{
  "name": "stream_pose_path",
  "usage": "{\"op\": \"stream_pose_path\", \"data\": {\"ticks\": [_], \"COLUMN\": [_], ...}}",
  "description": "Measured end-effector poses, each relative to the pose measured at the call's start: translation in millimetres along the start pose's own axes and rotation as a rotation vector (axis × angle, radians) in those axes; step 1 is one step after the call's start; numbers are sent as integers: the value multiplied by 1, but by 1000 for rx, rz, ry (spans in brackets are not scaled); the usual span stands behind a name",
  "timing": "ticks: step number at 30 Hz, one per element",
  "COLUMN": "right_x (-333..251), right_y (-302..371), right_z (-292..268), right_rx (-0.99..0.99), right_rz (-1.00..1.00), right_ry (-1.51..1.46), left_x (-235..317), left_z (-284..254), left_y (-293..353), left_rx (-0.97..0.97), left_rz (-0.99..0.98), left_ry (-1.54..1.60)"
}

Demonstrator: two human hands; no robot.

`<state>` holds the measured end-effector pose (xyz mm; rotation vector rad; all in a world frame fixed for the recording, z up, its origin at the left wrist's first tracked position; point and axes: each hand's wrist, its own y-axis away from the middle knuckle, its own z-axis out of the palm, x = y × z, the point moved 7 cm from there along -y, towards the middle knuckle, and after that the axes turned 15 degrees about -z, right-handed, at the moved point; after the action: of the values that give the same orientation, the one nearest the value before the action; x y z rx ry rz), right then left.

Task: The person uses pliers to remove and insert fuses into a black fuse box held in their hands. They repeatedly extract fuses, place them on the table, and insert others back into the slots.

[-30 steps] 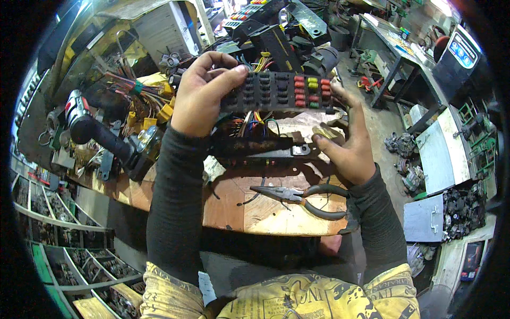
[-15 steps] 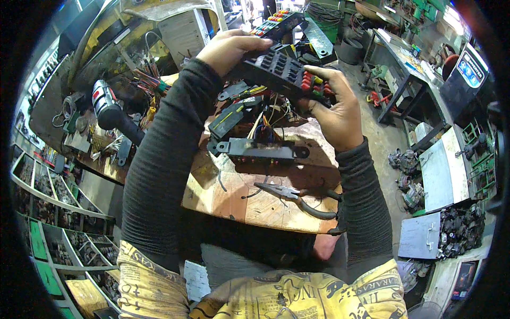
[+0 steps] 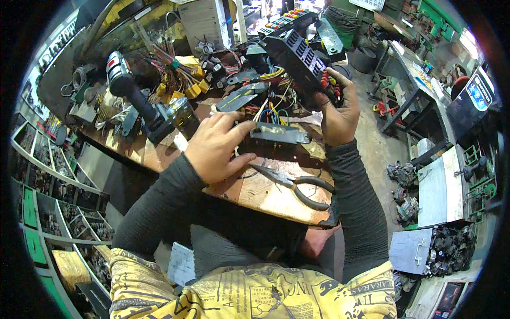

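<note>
My right hand [image 3: 341, 114] grips the end of a black fuse box [image 3: 295, 58] and holds it tilted above the bench. Red fuses [image 3: 330, 85] show beside my fingers. My left hand [image 3: 220, 146] is low over the bench with thumb and index finger apart. Its fingertips reach the left end of a second long black box [image 3: 279, 133], which has coloured wires behind it; that end is hidden. Nose pliers [image 3: 292, 183] with dark handles lie in front of this box, jaws toward my left thumb. Another fuse box [image 3: 287, 22] with red and yellow fuses sits farther back.
A cordless drill [image 3: 130, 87] stands left of my left hand. Wires with yellow connectors [image 3: 194, 87] are heaped behind it. The wooden bench's front edge [image 3: 265, 210] is near me. At right stands a metal-legged table [image 3: 414, 80]; parts shelves [image 3: 58, 165] are at left.
My left hand has let go of the raised fuse box and come down to the long box on the bench. My right hand still holds the fuse box, now tilted more steeply.
</note>
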<state>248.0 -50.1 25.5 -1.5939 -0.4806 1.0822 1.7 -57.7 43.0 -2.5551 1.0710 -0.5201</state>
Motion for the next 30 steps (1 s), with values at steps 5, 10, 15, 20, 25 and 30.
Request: {"op": "stream_pose_path", "data": {"ticks": [5, 10, 15, 20, 25, 30], "right_x": [0, -2, 12, 27, 34, 29], "right_y": [3, 3, 4, 9, 10, 12], "right_z": [1, 0, 0, -4, -3, 2], "right_rx": [10, 35, 76, 124, 17, -34], "right_rz": [13, -15, 124, 270, 305, 346], "right_ry": [-53, -66, -181, -312, -232, -383], "left_x": [-2, -5, -11, -28, -41, -35], "left_z": [9, -25, -37, -25, -2, 5], "left_y": [-13, -51, -121, -155, -138, -110], "left_rx": [-69, -173, -399, -425, -229, -32], "left_rz": [-13, -61, -165, -267, -346, -296], "left_ry": [-134, 443, 691, 934, 1382, 1506]}}
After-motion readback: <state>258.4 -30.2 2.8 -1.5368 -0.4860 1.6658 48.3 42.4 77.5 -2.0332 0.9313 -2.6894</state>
